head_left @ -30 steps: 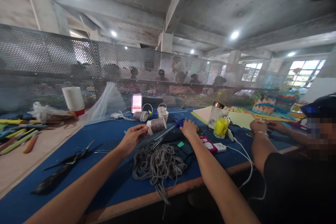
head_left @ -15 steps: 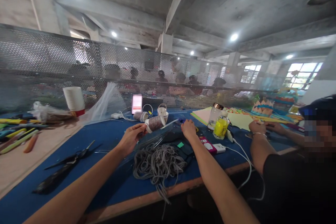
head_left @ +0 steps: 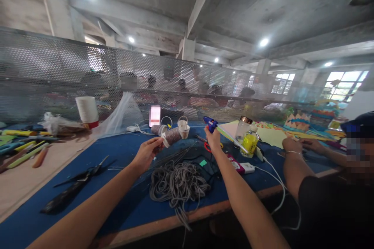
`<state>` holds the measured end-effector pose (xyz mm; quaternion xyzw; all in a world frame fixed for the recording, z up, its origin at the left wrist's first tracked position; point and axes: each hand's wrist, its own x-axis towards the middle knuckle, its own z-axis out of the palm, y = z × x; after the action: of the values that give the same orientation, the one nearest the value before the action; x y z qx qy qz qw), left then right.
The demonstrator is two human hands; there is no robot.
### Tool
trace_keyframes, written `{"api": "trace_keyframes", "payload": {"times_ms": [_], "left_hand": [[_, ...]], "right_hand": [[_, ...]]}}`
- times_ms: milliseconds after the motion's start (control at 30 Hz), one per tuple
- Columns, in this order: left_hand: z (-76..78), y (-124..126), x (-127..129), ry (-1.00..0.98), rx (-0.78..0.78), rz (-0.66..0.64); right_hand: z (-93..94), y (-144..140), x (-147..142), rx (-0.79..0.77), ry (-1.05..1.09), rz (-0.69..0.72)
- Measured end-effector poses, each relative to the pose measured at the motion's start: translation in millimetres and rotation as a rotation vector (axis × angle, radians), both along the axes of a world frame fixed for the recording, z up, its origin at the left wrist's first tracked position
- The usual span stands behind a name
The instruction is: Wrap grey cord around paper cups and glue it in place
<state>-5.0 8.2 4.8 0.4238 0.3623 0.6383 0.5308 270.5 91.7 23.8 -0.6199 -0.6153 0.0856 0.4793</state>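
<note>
My left hand (head_left: 148, 152) pinches a small cup-like cylinder (head_left: 173, 136) by its white rim at the near end; grey-brown cord wraps its side. Just beyond it stands a small white cup with a handle (head_left: 183, 129); I cannot tell whether they touch. A blue glue gun (head_left: 210, 122) is gripped in my right hand (head_left: 214, 140), raised over the table, its clear glue stick (head_left: 232, 138) pointing off to the right. Below and between my forearms lies a loose heap of grey cord (head_left: 179, 183). Red-handled scissors (head_left: 207, 146) rest beside my right hand.
Black-handled cutters (head_left: 77, 183) lie on the blue table cover (head_left: 117, 198). A jar (head_left: 242, 129), yellow bottle (head_left: 249, 142) and power strip (head_left: 236, 164) with white cables sit to the right. Stacked paper cups (head_left: 87, 109) stand left. A co-worker's hands (head_left: 293, 146) work at right.
My right hand has lifted the glue gun off the table and turned it, so the glue stick now points right instead of left. My left hand keeps its hold on the cord-wrapped cylinder.
</note>
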Motion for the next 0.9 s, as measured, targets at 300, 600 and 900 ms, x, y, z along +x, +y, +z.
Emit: {"api": "trace_keyframes", "payload": {"times_ms": [300, 600, 900], "left_hand": [[1.7, -3, 5, 0.142, 0.053, 0.054], [0.3, -1, 4, 0.197, 0.108, 0.134], [0.9, 1, -1, 0.254, 0.13, 0.149]], "right_hand": [[4.9, -36, -44, 0.083, 0.274, 0.566], [6.1, -57, -56, 0.144, 0.081, 0.69], [-1.2, -58, -58, 0.134, -0.089, 0.693]]}}
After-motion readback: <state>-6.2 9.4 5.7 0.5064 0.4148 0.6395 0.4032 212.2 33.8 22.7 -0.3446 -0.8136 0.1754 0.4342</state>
